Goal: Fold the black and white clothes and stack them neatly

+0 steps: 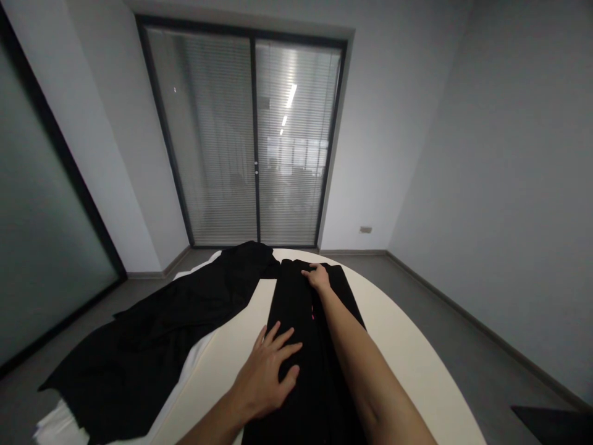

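A black garment [296, 309], which looks like a pair of trousers, lies stretched lengthwise over the table in front of me. My left hand [266, 371] rests on its near left side with the fingers spread. Further away, my right hand [319, 278] reaches to the garment's far end, fingers extended over the cloth. A small red mark shows on the fabric beside my right forearm. That forearm covers part of the garment's right side.
The table [403, 340] is cream with a rounded edge. On its left lies a second black cloth [152, 334] over white material [60, 426]. A dark object [556, 423] shows at lower right. Glazed panels with blinds [222, 142] stand beyond the table, and walls enclose the room.
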Motion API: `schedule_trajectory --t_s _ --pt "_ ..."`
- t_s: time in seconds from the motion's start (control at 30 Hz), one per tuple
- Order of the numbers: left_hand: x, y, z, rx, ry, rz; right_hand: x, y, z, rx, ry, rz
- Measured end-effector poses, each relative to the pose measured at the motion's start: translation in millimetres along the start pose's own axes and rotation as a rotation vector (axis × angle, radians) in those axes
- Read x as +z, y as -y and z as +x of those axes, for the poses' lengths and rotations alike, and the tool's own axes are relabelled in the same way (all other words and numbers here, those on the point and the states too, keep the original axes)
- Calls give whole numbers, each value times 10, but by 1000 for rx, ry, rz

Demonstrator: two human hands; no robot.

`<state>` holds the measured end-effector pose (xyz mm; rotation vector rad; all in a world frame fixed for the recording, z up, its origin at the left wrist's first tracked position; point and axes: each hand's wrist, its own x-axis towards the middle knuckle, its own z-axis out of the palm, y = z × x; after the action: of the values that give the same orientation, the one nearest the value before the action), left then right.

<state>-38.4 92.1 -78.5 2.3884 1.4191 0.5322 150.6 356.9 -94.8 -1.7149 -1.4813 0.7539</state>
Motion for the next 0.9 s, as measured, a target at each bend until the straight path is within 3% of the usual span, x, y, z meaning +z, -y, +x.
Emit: schedule_trajectory --t_s 0.3,0.5,0.7,0.9 --pt "-20 1 10 -23 19 -13 26 -25 147 -121 88 80" --pt "-39 -2 15 -15 64 -4 -155 18 177 -167 6 -54" --pt "-13 -1 18 -4 94 21 -408 22 -93 -84 13 -308" --pt "8 2 0 4 35 10 -389 73 -478 -41 165 -490"
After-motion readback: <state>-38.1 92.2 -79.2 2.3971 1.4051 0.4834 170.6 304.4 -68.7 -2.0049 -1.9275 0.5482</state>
